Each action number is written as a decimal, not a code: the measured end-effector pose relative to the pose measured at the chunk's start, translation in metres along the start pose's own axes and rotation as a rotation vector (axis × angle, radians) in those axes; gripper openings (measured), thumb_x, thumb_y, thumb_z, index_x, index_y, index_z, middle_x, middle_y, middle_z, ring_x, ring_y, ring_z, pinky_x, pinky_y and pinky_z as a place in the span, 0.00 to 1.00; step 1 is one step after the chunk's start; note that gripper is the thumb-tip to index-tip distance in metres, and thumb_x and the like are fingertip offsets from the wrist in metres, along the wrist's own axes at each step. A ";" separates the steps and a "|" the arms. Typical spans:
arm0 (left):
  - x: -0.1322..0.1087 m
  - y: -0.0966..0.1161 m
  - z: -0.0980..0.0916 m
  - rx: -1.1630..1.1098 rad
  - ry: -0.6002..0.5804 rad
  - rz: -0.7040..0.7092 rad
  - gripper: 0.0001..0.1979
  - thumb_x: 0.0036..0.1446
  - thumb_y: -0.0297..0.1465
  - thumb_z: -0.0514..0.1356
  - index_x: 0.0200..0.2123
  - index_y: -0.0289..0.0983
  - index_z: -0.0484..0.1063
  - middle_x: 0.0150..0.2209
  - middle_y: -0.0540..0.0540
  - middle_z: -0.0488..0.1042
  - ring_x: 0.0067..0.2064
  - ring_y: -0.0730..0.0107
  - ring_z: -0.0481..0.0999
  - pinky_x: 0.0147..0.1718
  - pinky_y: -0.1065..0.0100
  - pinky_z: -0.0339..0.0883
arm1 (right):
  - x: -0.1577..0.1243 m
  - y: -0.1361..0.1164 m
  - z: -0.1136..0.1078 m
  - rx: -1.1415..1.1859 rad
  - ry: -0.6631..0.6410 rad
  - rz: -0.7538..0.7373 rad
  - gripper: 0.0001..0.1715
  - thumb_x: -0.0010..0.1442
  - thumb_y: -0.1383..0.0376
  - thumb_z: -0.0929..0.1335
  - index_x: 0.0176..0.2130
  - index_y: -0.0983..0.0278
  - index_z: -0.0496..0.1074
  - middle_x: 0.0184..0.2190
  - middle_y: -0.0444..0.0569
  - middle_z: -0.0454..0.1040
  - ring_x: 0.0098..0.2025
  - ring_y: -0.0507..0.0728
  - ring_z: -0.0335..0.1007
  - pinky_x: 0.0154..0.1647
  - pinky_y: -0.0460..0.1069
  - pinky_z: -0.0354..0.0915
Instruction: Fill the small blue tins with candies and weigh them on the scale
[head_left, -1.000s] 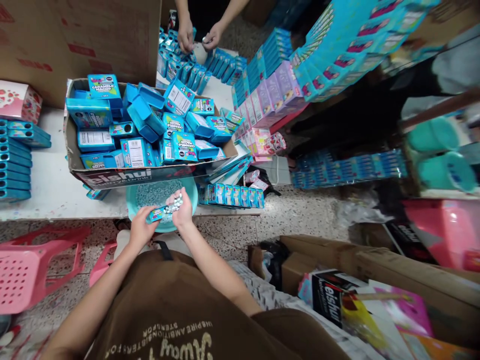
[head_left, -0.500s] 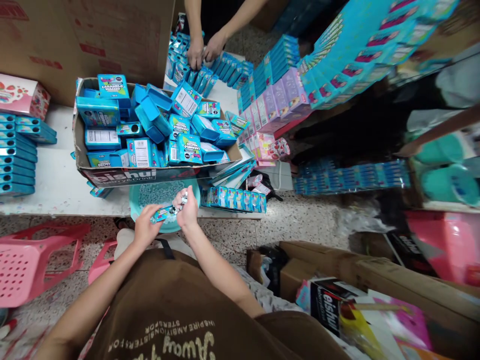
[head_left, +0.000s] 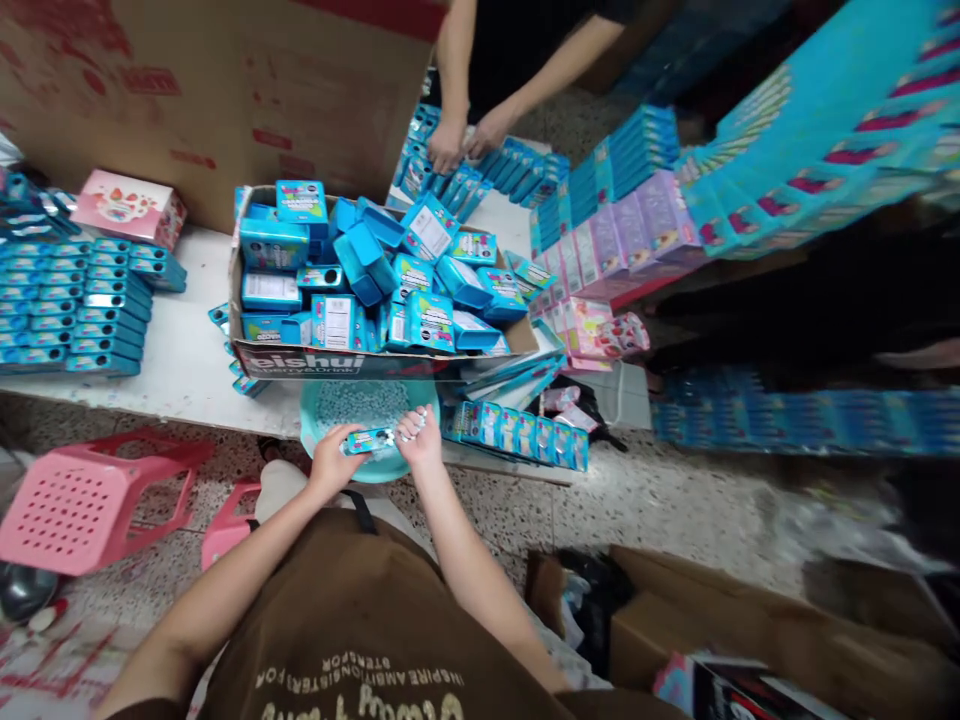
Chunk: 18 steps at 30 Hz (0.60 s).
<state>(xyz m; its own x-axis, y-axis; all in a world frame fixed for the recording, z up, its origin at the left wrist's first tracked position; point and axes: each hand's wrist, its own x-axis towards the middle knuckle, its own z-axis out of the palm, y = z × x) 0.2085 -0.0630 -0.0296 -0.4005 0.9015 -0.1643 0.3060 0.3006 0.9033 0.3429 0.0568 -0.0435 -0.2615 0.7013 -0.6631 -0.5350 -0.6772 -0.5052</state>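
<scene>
My left hand (head_left: 334,464) grips a small blue candy box (head_left: 367,440) by one end, holding it nearly level over a teal basin (head_left: 307,424). Its dark round opening points toward my right hand (head_left: 421,440). That hand is curled around several small pale candies, some showing between the fingers, right beside the opening. More pale candies (head_left: 363,402) lie in the basin below. Just behind the basin stands a cardboard carton (head_left: 315,362) heaped with blue candy boxes (head_left: 431,322).
Stacked blue boxes (head_left: 109,315) and a strawberry-print box (head_left: 127,208) are at left. A row of boxes (head_left: 521,432) lies right of the basin. Across the table, a co-worker's hands (head_left: 469,140) handle blue boxes. A pink stool (head_left: 75,500) stands at lower left.
The whole view has swung left, so things appear farther right. The candy box has turned from a slant to nearly level, with my right hand still at its opening.
</scene>
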 end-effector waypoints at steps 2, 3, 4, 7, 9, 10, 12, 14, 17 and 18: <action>0.001 -0.004 -0.002 -0.038 -0.005 -0.014 0.18 0.43 0.26 0.66 0.41 0.39 0.74 0.41 0.45 0.76 0.44 0.62 0.75 0.45 0.61 0.68 | 0.005 0.003 -0.006 -0.051 0.010 -0.011 0.24 0.62 0.53 0.61 0.21 0.61 0.50 0.14 0.34 0.45 0.14 0.47 0.38 0.15 0.43 0.41; 0.002 -0.005 -0.002 -0.054 -0.008 -0.007 0.18 0.43 0.26 0.66 0.41 0.39 0.74 0.41 0.45 0.76 0.44 0.62 0.75 0.45 0.62 0.67 | 0.006 0.004 -0.008 -0.079 0.016 -0.018 0.25 0.62 0.52 0.62 0.21 0.61 0.50 0.14 0.34 0.46 0.14 0.47 0.38 0.15 0.43 0.42; 0.003 -0.007 -0.003 -0.065 -0.016 0.005 0.17 0.43 0.26 0.66 0.41 0.39 0.73 0.41 0.45 0.76 0.44 0.62 0.75 0.45 0.62 0.67 | 0.007 0.005 -0.010 -0.106 0.022 -0.023 0.25 0.61 0.51 0.62 0.21 0.60 0.50 0.14 0.34 0.46 0.14 0.47 0.38 0.15 0.43 0.42; 0.008 -0.013 -0.003 -0.072 -0.015 0.015 0.16 0.43 0.27 0.65 0.40 0.39 0.72 0.40 0.46 0.75 0.43 0.63 0.74 0.45 0.62 0.67 | 0.007 0.007 -0.012 -0.149 0.038 -0.028 0.26 0.60 0.50 0.63 0.21 0.60 0.50 0.13 0.34 0.46 0.14 0.47 0.38 0.15 0.43 0.42; 0.013 -0.018 -0.001 -0.069 -0.017 0.018 0.16 0.44 0.27 0.65 0.40 0.38 0.71 0.40 0.47 0.75 0.43 0.64 0.74 0.44 0.62 0.67 | 0.006 0.008 -0.012 -0.144 0.039 -0.024 0.26 0.59 0.50 0.64 0.21 0.60 0.50 0.13 0.34 0.46 0.13 0.47 0.38 0.15 0.43 0.42; 0.016 -0.020 0.001 -0.067 -0.021 0.021 0.16 0.44 0.27 0.65 0.40 0.38 0.71 0.40 0.47 0.75 0.43 0.63 0.74 0.44 0.62 0.67 | 0.005 0.008 -0.013 -0.130 0.042 -0.020 0.26 0.59 0.50 0.64 0.21 0.60 0.51 0.13 0.34 0.46 0.13 0.46 0.39 0.15 0.43 0.42; 0.021 -0.023 0.004 -0.052 -0.023 0.031 0.15 0.45 0.27 0.64 0.40 0.38 0.71 0.40 0.46 0.75 0.43 0.63 0.74 0.45 0.61 0.67 | 0.005 0.007 -0.015 -0.097 0.064 -0.006 0.25 0.59 0.50 0.64 0.21 0.60 0.51 0.13 0.33 0.47 0.13 0.46 0.39 0.14 0.42 0.43; 0.022 -0.022 0.004 -0.023 -0.046 0.067 0.14 0.46 0.26 0.63 0.40 0.38 0.71 0.41 0.45 0.74 0.45 0.62 0.73 0.46 0.60 0.66 | 0.004 0.006 -0.019 -0.087 0.086 0.010 0.25 0.59 0.50 0.64 0.22 0.60 0.51 0.13 0.33 0.48 0.13 0.46 0.39 0.14 0.42 0.42; 0.013 -0.016 -0.005 0.017 -0.073 0.133 0.14 0.49 0.28 0.62 0.42 0.39 0.70 0.43 0.45 0.74 0.47 0.62 0.73 0.47 0.60 0.66 | 0.006 0.007 -0.027 -0.186 0.055 0.025 0.23 0.56 0.49 0.66 0.23 0.60 0.54 0.15 0.34 0.51 0.13 0.45 0.41 0.13 0.42 0.42; 0.007 -0.014 -0.012 0.030 -0.060 0.141 0.15 0.50 0.30 0.63 0.43 0.39 0.70 0.43 0.45 0.74 0.47 0.62 0.73 0.47 0.60 0.66 | 0.007 0.009 -0.030 -0.214 0.024 0.034 0.23 0.54 0.48 0.67 0.24 0.60 0.55 0.15 0.34 0.52 0.13 0.44 0.42 0.13 0.41 0.42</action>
<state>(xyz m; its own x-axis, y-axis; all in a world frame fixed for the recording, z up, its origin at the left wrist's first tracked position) 0.1916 -0.0647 -0.0385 -0.3000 0.9520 -0.0612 0.3818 0.1786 0.9068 0.3603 0.0494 -0.0690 -0.2554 0.6738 -0.6934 -0.3431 -0.7336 -0.5866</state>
